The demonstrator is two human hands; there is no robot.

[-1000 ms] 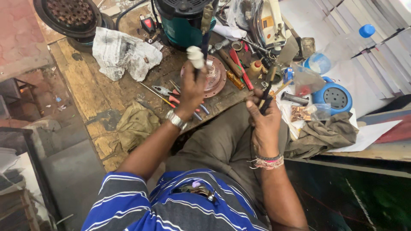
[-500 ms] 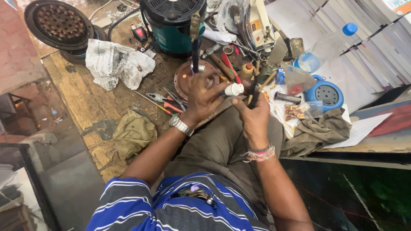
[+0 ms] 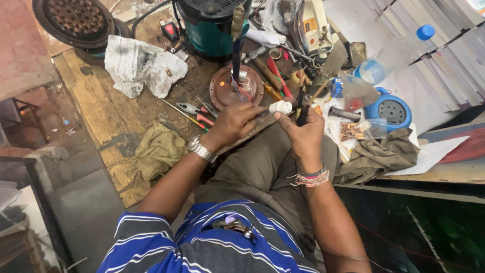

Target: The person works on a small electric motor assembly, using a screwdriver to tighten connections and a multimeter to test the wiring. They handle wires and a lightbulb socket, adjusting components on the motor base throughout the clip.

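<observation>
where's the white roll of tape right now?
In the head view, the white tape roll sits centre frame, at the fingertips between the left hand and right hand, just below the round rusty plate.

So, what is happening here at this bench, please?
A person sits at a cluttered wooden workbench. The left hand and the right hand meet over the lap, around a small white cylindrical part; the right hand also grips dark, thin tools. Just beyond lie a round rusty plate with wires, pliers and a crumpled newspaper.
</observation>
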